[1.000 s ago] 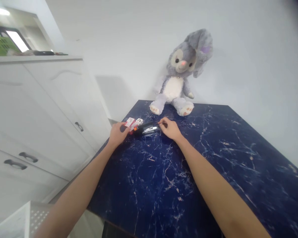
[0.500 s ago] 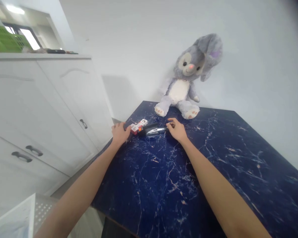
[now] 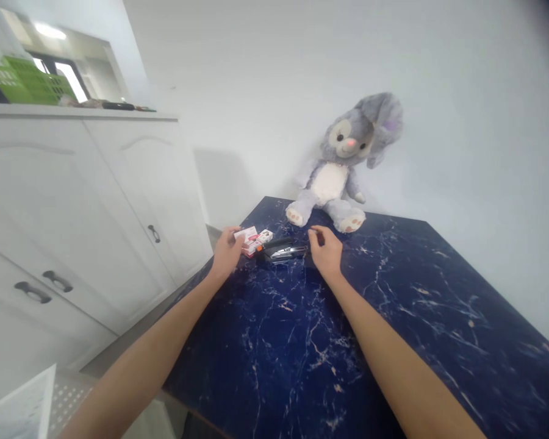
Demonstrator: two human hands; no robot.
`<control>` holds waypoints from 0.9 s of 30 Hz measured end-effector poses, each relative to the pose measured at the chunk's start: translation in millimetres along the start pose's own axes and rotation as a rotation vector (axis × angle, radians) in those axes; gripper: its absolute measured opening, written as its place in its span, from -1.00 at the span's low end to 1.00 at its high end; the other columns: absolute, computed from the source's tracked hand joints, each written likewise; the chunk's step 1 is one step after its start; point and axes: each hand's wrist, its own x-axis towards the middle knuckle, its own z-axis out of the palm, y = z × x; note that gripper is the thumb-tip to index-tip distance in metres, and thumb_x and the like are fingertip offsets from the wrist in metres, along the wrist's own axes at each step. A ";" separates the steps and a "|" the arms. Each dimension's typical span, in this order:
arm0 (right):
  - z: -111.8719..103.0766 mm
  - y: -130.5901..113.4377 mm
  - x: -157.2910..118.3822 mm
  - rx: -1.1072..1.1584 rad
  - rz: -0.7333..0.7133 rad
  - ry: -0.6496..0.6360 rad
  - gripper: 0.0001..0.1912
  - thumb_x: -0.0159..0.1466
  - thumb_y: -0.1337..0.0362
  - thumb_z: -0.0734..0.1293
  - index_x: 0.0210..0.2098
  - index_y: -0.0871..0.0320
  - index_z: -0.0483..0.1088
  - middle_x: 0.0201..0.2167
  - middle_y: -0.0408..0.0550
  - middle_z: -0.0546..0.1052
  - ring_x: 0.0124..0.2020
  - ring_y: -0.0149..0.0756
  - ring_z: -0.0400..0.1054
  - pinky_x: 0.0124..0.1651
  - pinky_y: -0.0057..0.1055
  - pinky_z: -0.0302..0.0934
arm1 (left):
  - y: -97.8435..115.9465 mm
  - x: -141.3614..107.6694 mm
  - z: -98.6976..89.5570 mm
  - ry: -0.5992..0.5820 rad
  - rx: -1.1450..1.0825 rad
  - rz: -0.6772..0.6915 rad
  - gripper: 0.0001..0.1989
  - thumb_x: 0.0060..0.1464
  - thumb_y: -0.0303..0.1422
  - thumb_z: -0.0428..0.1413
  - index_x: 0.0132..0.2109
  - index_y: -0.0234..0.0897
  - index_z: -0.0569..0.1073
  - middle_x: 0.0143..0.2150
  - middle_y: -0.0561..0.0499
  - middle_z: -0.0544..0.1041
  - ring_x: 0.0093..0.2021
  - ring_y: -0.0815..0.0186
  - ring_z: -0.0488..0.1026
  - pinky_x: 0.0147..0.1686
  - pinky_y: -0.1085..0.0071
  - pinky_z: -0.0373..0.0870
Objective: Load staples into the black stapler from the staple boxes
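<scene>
My left hand has its thumb and fingers closed on the near-left side of a red-and-white small box, whose printed face is tilted up. Touching or just beside it lies a second small white box. A black stapler with an orange spot and a shiny metal part rests on the dark blue marbled table, and its metal end points right. Close to that end, my right hand is held with curved fingers and a gap between thumb and forefinger. Nothing shows in it.
A grey plush rabbit sits against the wall at the table's back edge. White cabinets stand on the left, with a green basket on top. At the lower left is a white-rimmed container.
My left hand has taken hold of the red-and-white box and tilted it up, apart from the other box. My right hand's fingers have opened somewhat near the stapler. The view has shifted slightly.
</scene>
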 end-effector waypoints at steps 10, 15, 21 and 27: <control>34.3 -76.0 -47.2 0.212 0.052 -0.134 -0.67 0.42 0.09 0.15 -0.07 0.02 0.50 -0.13 0.01 0.58 -0.17 -0.17 0.48 -0.04 -0.26 0.39 | 23.7 -20.3 8.4 -0.469 -0.548 -0.234 -0.63 0.16 -0.23 0.18 0.08 -0.26 0.51 0.03 -0.18 0.60 -0.15 0.19 0.61 -0.05 0.21 0.56; 26.2 -63.0 -53.9 0.343 0.343 -0.139 -0.65 0.36 0.08 0.19 -0.02 0.08 0.47 -0.29 0.02 0.60 -0.35 -0.15 0.51 -0.18 -0.22 0.44 | 15.2 -21.3 13.2 -0.460 -0.499 -0.288 -0.64 0.09 -0.24 0.28 0.01 -0.25 0.54 -0.12 -0.14 0.65 -0.29 0.30 0.61 -0.30 0.42 0.56; 30.6 -59.5 -53.8 0.460 0.406 -0.241 -0.68 0.30 0.11 0.22 -0.06 0.06 0.48 -0.34 -0.05 0.60 -0.37 -0.17 0.50 -0.28 -0.27 0.45 | 9.9 -22.6 15.3 -0.382 -0.429 -0.264 -0.65 0.03 -0.20 0.31 -0.08 -0.26 0.50 -0.25 -0.05 0.64 -0.44 0.40 0.56 -0.47 0.55 0.48; 30.8 -58.6 -49.3 0.420 0.414 -0.353 -0.57 0.31 -0.04 0.24 -0.05 0.12 0.48 -0.42 -0.06 0.58 -0.45 -0.22 0.47 -0.34 -0.34 0.37 | 4.9 -19.4 15.5 -0.294 -0.332 -0.191 -0.69 -0.02 -0.19 0.32 -0.21 -0.27 0.49 -0.41 0.04 0.58 -0.54 0.43 0.48 -0.62 0.59 0.32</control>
